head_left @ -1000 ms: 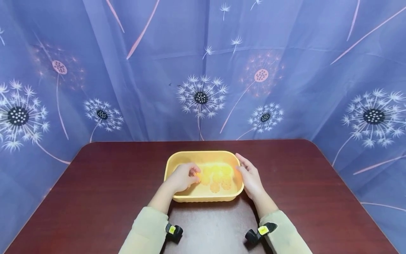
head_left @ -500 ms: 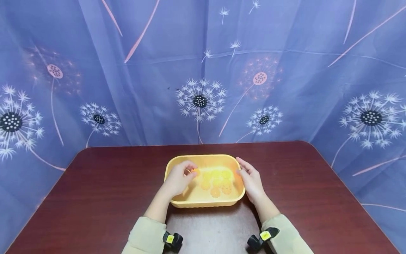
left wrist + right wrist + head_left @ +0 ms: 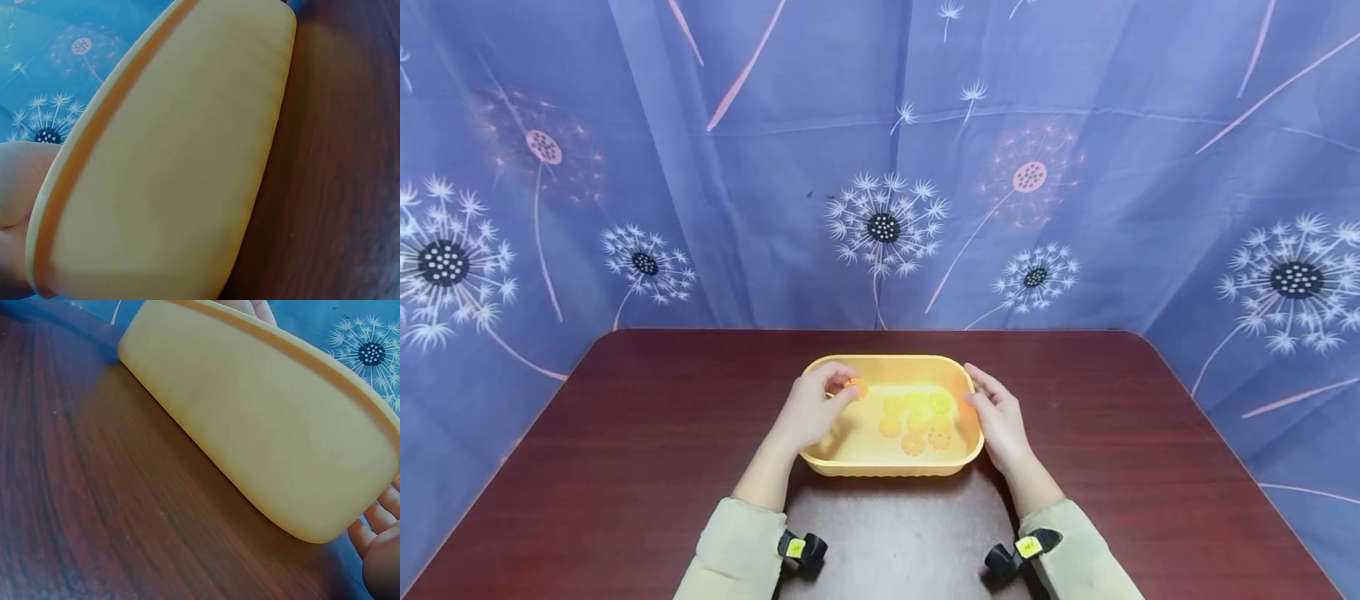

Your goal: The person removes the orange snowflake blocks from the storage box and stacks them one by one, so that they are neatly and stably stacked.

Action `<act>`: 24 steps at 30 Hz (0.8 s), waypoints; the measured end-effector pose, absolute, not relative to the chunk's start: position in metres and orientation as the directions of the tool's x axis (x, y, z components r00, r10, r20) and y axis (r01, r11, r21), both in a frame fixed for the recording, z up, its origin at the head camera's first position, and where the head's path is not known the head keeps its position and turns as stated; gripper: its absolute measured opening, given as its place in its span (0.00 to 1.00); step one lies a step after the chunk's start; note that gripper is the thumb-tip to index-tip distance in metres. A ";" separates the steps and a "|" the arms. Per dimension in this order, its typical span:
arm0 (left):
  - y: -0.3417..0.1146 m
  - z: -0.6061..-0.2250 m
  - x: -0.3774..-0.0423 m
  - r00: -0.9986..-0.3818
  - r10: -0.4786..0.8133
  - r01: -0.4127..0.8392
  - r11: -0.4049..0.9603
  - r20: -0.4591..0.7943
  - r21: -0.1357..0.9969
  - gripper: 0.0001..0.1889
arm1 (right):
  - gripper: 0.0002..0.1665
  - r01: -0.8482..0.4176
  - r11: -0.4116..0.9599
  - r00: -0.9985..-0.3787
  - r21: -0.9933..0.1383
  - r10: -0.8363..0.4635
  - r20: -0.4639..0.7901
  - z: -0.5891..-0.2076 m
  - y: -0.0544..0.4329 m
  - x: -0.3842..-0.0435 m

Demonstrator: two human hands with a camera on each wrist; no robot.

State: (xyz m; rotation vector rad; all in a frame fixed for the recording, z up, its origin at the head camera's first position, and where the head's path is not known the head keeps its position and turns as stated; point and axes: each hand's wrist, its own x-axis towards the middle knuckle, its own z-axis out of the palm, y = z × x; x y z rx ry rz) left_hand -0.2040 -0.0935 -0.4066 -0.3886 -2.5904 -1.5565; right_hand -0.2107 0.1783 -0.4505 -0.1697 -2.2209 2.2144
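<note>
A yellow plastic basin (image 3: 883,469) with rounded corners stands on the table in the head view. Above its left part my left hand (image 3: 805,410) pinches a small orange scalloped disc (image 3: 858,387) between thumb and fingertips. My right hand (image 3: 1003,427) grips the basin's right rim, thumb over the edge and fingers along the outside. Several similar yellow discs (image 3: 917,408) and orange discs (image 3: 913,443) lie on the basin floor, right of centre. Both wrist views mostly show the basin's outer wall (image 3: 162,144), so the discs are hidden there.
The dark red-brown wooden table (image 3: 662,450) extends on both sides of the basin. Behind and beside it hangs a blue curtain (image 3: 775,208) with dandelion prints. Black camera straps (image 3: 801,547) sit on both sleeves.
My left hand has risen from the basin floor and shifted back and left with the orange disc. The right hand keeps its grip on the rim. The head view has shifted slightly.
</note>
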 end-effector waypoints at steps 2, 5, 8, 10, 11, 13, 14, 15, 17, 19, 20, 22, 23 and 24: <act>-0.096 -0.406 -0.205 -0.965 0.155 0.261 0.439 0.214 0.860 0.09 | 0.31 0.077 0.002 -0.994 -0.997 0.076 -0.077 -0.450 0.179 -0.211; -0.099 -0.406 -0.206 -0.968 0.129 0.251 0.405 0.217 0.879 0.09 | 0.31 0.077 0.005 -0.994 -0.997 0.079 -0.076 -0.449 0.181 -0.212; -0.103 -0.405 -0.207 -0.972 0.100 0.235 0.352 0.214 0.906 0.10 | 0.31 0.074 0.001 -0.994 -0.997 0.084 -0.073 -0.448 0.182 -0.213; -0.106 -0.404 -0.207 -0.974 0.084 0.226 0.320 0.211 0.920 0.10 | 0.31 0.070 -0.003 -0.994 -0.998 0.083 -0.070 -0.447 0.183 -0.212; -0.108 -0.404 -0.208 -0.975 0.078 0.221 0.304 0.207 0.927 0.11 | 0.31 0.069 -0.007 -0.994 -0.998 0.082 -0.069 -0.447 0.182 -0.212; -0.111 -0.404 -0.207 -0.978 0.065 0.210 0.277 0.200 0.938 0.12 | 0.31 0.069 -0.013 -0.994 -0.998 0.080 -0.069 -0.447 0.182 -0.211; -0.113 -0.404 -0.207 -0.979 0.058 0.203 0.267 0.194 0.942 0.12 | 0.31 0.069 -0.014 -0.995 -0.998 0.078 -0.070 -0.447 0.181 -0.211; -0.115 -0.403 -0.206 -0.981 0.052 0.195 0.261 0.188 0.945 0.12 | 0.31 0.071 -0.016 -0.994 -0.997 0.077 -0.072 -0.448 0.181 -0.210; -0.119 -0.404 -0.205 -0.983 0.040 0.186 0.256 0.181 0.949 0.12 | 0.31 0.075 -0.020 -0.994 -0.997 0.077 -0.076 -0.448 0.179 -0.210; -0.123 -0.405 -0.205 -0.983 0.028 0.182 0.258 0.181 0.949 0.12 | 0.31 0.079 -0.019 -0.994 -0.997 0.080 -0.080 -0.449 0.179 -0.210; -0.124 -0.405 -0.204 -0.983 0.021 0.181 0.258 0.181 0.949 0.12 | 0.31 0.081 -0.024 -0.993 -0.996 0.080 -0.083 -0.449 0.178 -0.210; -0.128 -0.405 -0.203 -0.982 0.007 0.183 0.252 0.188 0.950 0.12 | 0.31 0.080 -0.030 -0.994 -0.996 0.078 -0.083 -0.450 0.177 -0.210; -0.129 -0.406 -0.203 -0.982 0.001 0.184 0.246 0.189 0.952 0.12 | 0.31 0.080 -0.035 -0.994 -0.996 0.076 -0.082 -0.450 0.177 -0.210; -0.131 -0.406 -0.202 -0.982 -0.006 0.181 0.241 0.189 0.953 0.13 | 0.31 0.080 -0.039 -0.994 -0.996 0.073 -0.083 -0.449 0.177 -0.210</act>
